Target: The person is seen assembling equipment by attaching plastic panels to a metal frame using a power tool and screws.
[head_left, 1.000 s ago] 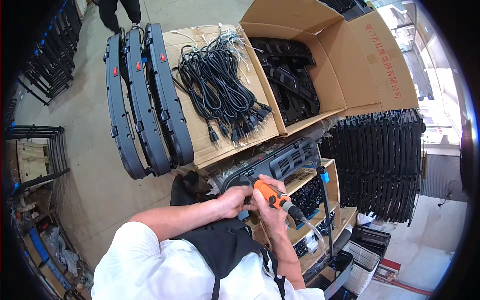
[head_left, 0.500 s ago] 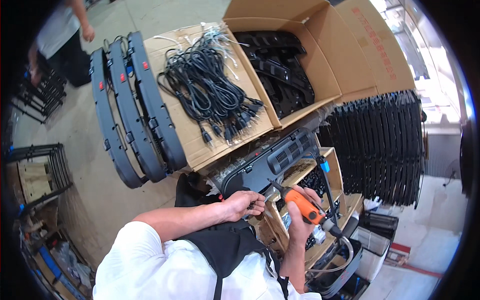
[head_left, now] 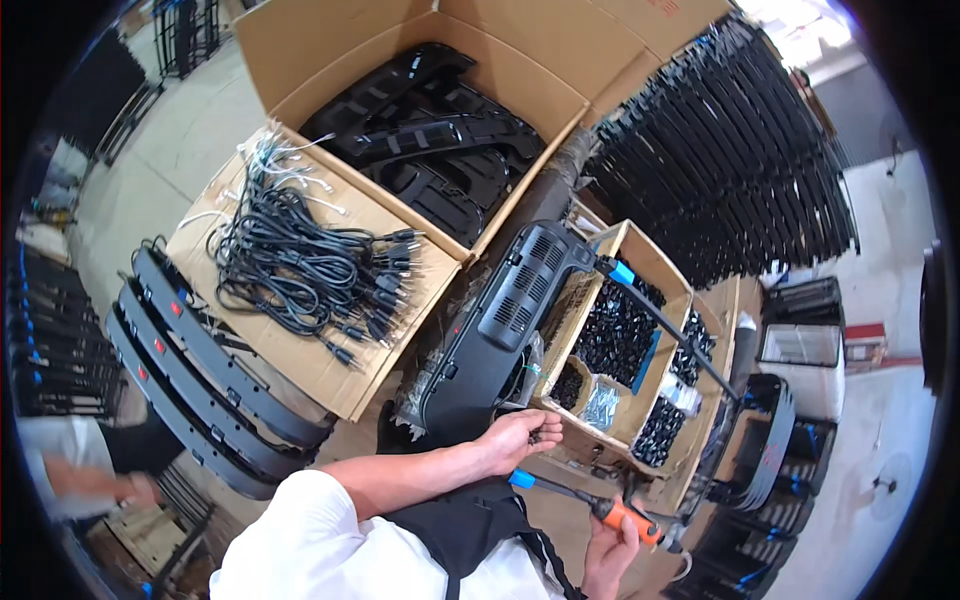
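My left hand (head_left: 515,442) is half curled, palm up, around small dark pieces (head_left: 536,436), too small to name surely. It is just below the lower end of a long dark grey plastic housing (head_left: 468,378) with slotted vents. My right hand (head_left: 606,556), low in the view, grips an orange power screwdriver (head_left: 628,521). Its nose points up and left, beside a black tube (head_left: 550,486) with a blue end. Another black tube (head_left: 675,332) with a blue sleeve runs from the housing's top end across the parts box.
A divided wooden box (head_left: 632,432) holds small black parts and silvery pieces. Black cables (head_left: 300,260) lie on cardboard at left, beside several curved grey housings (head_left: 215,385). A carton (head_left: 545,165) holds black plastic panels. Stacked black frames (head_left: 720,160) stand behind. Another person's hand (head_left: 135,490) shows at lower left.
My view has swung to the right. My right hand has drawn the screwdriver down and away from the housing. My left hand remains close to the housing's lower end.
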Motion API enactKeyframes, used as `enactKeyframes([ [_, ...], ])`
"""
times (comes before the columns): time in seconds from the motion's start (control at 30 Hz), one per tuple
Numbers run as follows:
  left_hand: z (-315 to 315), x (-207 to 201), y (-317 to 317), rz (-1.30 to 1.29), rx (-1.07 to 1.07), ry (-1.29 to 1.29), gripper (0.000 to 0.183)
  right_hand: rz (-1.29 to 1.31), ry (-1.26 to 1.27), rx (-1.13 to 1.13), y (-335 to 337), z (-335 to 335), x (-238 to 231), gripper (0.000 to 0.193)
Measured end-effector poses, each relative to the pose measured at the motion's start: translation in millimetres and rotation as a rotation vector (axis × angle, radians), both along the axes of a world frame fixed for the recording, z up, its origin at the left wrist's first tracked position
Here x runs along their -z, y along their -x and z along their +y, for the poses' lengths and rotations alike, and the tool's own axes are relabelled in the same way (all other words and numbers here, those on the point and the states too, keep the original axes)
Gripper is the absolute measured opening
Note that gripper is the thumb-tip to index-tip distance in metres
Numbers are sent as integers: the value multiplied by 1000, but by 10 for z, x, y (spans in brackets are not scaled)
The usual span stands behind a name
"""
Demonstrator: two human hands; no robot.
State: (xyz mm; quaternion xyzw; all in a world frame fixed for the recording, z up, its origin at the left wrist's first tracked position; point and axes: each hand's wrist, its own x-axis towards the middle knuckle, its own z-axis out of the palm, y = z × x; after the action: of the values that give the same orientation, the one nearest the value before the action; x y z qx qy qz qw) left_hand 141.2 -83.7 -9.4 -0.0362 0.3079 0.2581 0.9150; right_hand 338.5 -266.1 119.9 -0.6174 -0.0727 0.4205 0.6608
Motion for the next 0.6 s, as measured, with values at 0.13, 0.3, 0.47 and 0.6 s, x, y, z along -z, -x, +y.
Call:
enactKeyframes([
  [0.13, -78, 28, -194, -8, 90, 16, 33, 163, 53, 301, 120, -662, 104, 43],
  [0.3, -144, 11, -438, -29, 194, 2, 31, 279, 106, 520, 269, -1124, 317, 41],
  [0.47, 63, -35, -512, -17, 76, -165, 31, 276, 131, 540, 328, -1189, 487, 40],
  [0.6, 381, -186, -702, 3, 16, -422, 42, 278, 149, 519, 277, -1187, 542, 42],
])
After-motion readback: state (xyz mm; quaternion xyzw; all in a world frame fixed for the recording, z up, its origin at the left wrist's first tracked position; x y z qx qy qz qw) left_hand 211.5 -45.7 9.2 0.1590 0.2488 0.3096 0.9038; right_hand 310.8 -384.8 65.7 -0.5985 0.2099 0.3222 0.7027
